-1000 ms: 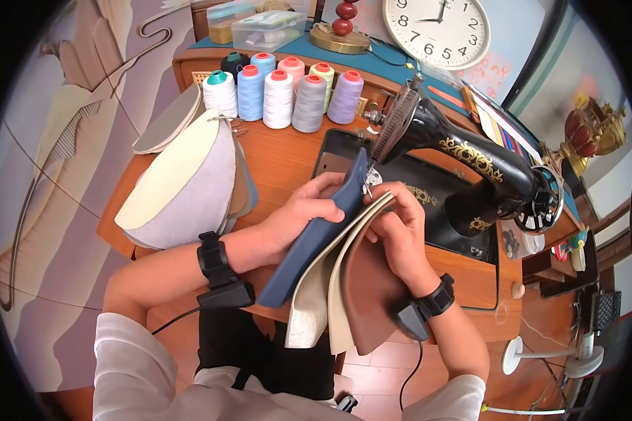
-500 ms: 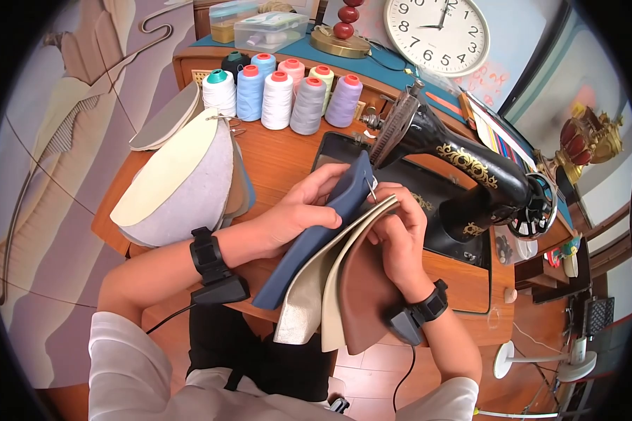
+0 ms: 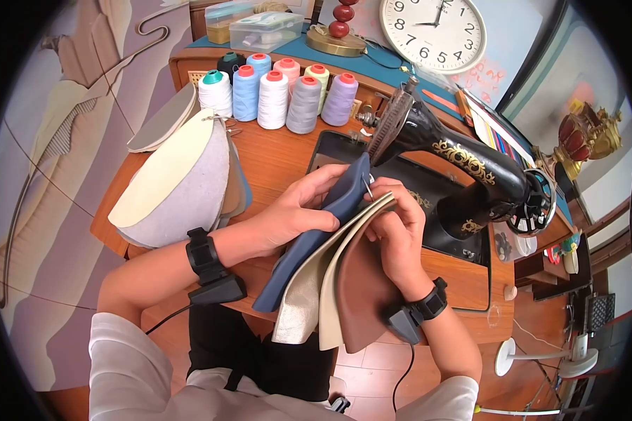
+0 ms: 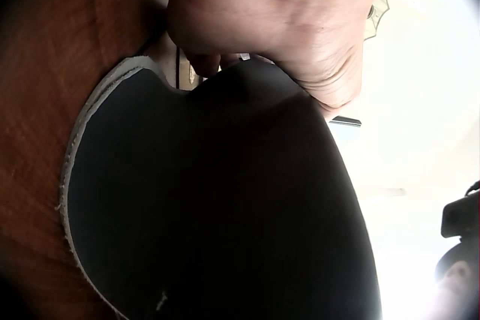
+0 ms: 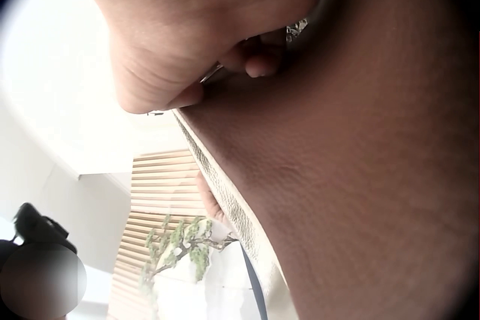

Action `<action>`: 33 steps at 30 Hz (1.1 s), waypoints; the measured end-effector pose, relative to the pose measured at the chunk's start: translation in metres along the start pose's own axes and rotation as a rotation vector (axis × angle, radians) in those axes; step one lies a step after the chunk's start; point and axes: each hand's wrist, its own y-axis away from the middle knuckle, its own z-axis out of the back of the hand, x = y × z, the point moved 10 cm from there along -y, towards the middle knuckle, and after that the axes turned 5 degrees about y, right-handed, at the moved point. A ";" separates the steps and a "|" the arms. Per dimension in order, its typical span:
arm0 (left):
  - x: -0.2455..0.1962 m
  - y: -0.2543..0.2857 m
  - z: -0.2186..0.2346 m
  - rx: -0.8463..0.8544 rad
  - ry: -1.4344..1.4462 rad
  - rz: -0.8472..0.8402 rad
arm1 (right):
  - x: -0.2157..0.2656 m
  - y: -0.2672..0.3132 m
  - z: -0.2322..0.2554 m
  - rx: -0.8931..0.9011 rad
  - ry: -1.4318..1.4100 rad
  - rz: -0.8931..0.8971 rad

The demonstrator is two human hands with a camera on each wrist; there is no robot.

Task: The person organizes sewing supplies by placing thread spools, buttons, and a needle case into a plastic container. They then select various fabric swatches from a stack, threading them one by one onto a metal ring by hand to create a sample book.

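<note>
My left hand (image 3: 303,209) grips a navy blue leather swatch (image 3: 295,261), thumb on its near face and fingers behind. In the left wrist view this swatch (image 4: 217,185) looks almost black and curves below the hand. My right hand (image 3: 400,226) pinches the top of a brown leather swatch (image 3: 369,295) together with cream swatches (image 3: 330,324) and a shiny pale gold one (image 3: 298,309). A thin metal ring (image 3: 370,185) links the swatches at their upper corners, between both hands. In the right wrist view the brown swatch (image 5: 375,155) fills much of the frame.
A black sewing machine (image 3: 463,165) stands just beyond the right hand. Several thread spools (image 3: 272,102) line the table's back. Another fan of swatches (image 3: 175,186) lies at left on the wooden table (image 3: 281,151). A wall clock (image 3: 435,42) is behind.
The head view has shifted slightly. My left thumb sits a little lower on the blue swatch, and the pale gold swatch now lies closer to it. The right hand keeps its pinch.
</note>
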 end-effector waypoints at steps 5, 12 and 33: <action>0.000 0.001 -0.002 0.013 -0.005 0.011 | 0.001 0.001 -0.002 0.009 -0.002 -0.011; -0.003 0.000 -0.005 0.012 0.000 -0.028 | -0.003 0.000 0.005 -0.069 0.076 -0.005; 0.019 -0.003 0.030 -0.205 0.274 0.077 | -0.032 0.007 -0.014 0.148 -0.366 -0.278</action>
